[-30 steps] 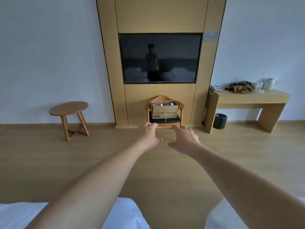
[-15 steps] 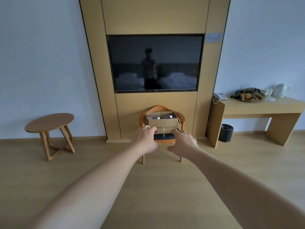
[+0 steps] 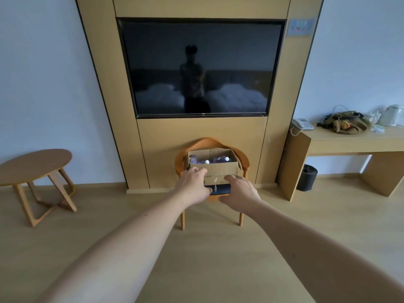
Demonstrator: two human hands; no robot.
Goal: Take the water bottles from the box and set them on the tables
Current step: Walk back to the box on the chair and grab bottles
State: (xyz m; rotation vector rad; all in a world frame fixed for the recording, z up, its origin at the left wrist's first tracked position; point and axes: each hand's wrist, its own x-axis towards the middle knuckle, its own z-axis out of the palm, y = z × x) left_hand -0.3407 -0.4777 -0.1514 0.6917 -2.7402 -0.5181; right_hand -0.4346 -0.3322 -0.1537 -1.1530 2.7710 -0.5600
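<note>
Both arms stretched forward, left hand point(image 3: 194, 185) and right hand point(image 3: 239, 191) loosely spread, holding nothing, level with the cardboard box point(image 3: 213, 166) (open-topped) on the chair point(image 3: 242, 162) below the TV point(image 3: 201, 66); water bottles point(image 3: 215, 159) inside the box, white caps showing; round table point(image 3: 32, 165) far left, desk point(image 3: 358, 141) right

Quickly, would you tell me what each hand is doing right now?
Left hand: open, fingers loosely bent, holding nothing.
Right hand: open, fingers extended toward the cardboard box, holding nothing.
</note>
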